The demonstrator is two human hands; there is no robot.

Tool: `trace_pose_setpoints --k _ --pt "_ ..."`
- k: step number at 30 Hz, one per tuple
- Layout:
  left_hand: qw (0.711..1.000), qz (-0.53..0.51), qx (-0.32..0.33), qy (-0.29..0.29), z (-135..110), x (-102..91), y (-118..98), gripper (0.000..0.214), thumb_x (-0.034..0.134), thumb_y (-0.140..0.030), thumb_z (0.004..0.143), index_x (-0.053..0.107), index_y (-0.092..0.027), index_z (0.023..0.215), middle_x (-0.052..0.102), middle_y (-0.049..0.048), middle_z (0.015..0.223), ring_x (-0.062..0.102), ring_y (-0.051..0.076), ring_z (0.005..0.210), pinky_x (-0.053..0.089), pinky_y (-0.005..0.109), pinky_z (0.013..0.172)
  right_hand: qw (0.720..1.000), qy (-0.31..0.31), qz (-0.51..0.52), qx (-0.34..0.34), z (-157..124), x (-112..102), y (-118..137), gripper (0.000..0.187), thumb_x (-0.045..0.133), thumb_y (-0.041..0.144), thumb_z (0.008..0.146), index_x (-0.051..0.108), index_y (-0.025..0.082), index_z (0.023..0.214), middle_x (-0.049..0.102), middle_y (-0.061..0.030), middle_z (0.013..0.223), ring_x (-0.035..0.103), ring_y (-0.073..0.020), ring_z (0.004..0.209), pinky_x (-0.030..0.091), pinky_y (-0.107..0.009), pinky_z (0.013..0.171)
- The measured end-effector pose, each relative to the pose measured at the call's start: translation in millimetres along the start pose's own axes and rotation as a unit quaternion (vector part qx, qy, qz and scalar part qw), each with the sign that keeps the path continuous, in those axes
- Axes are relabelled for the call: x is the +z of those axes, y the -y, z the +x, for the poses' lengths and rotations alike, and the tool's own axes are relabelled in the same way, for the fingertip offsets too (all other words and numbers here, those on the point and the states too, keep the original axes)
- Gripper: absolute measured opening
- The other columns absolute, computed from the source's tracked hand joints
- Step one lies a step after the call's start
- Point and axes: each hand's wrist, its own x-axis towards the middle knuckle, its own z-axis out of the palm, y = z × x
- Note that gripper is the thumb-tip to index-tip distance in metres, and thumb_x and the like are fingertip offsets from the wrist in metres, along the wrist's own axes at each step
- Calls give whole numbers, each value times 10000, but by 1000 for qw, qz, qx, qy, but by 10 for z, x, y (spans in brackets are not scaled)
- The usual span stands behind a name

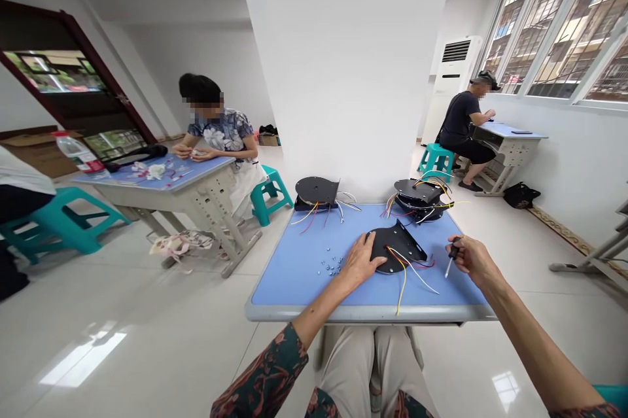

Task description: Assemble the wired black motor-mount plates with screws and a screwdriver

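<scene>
A black round metal plate (398, 246) with red, yellow and white wires lies in the middle of the blue table (294, 287). My left hand (362, 260) rests flat on the plate's left edge, fingers spread. To the right, my right hand (468, 254) is closed round a small screwdriver (451, 258), its tip pointing down just above the table. Several small screws (332, 265) lie scattered left of my left hand.
Two more wired black plates sit at the table's far edge: one at the back left (316, 192), a stack at the back right (419, 199). A white pillar (343, 65) stands behind. Two other people sit at desks (161, 176) (510, 133) left and right. Teal stools stand about.
</scene>
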Motion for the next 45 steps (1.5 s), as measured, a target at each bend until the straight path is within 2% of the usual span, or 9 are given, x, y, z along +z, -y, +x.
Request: trace_pose_setpoints --k 2,6,11,15,19,25,32,38,45 --pt "1000 -18 13 -7 12 4 12 828 678 -346 877 314 -132 1589 344 197 1641 323 305 1536 280 415 1261 998 21 49 -30 -101 123 49 354 694 329 627 545 203 923 650 -12 675 372 -78 429 234 -195 349" --pt "999 -48 9 0 32 -12 16 948 718 -304 841 214 -81 1613 316 217 1650 325 297 1534 265 406 1268 985 28 50 -163 -170 486 201 396 735 448 734 525 229 988 677 -11 800 529 -116 532 359 -201 383" --pt "999 -40 10 31 99 -65 6 944 698 -233 838 193 -78 1621 306 208 1656 307 300 1542 265 419 1272 939 -25 -132 -317 123 883 339 267 601 443 873 526 231 1017 632 15 736 569 -137 570 435 -235 481" --pt "999 -11 21 -34 223 -12 -67 757 578 -134 881 303 -82 1584 335 197 1646 312 290 1540 263 436 1279 895 -41 -240 -373 469 988 333 177 507 372 906 544 219 987 618 17 671 586 -148 581 451 -264 592" --pt "991 -41 86 -99 419 152 -225 632 485 -84 906 413 -166 1529 530 145 1519 496 253 1415 374 441 1225 881 -69 -260 -390 645 942 227 169 489 364 913 541 221 987 595 29 641 574 -146 552 426 -260 578" --pt "990 -72 89 -88 707 363 -310 450 479 -31 896 622 -169 1300 706 114 1243 656 234 1166 510 408 1086 881 -72 -250 -395 642 863 59 156 489 361 925 534 223 985 599 29 649 547 -131 523 416 -252 550" --pt "985 -79 109 -105 772 382 -168 391 487 -23 897 655 -179 1214 727 88 1129 662 222 1099 516 399 1055 878 -57 -268 -392 629 873 -12 154 478 361 947 529 227 1004 614 10 695 589 -145 564 439 -265 569" --pt "979 -100 142 -106 725 391 -223 399 458 -31 910 643 -179 1232 694 101 1192 653 212 1118 525 375 1054 877 -37 -290 -381 607 882 -20 141 457 353 947 521 236 993 587 19 682 571 -141 546 445 -266 574" --pt "980 -129 123 -85 719 404 -250 404 479 -22 897 649 -179 1227 705 95 1183 668 206 1127 530 369 1067 868 -64 -297 -392 632 866 -23 144 461 350 948 527 232 998 558 34 653 518 -132 520 425 -258 563"
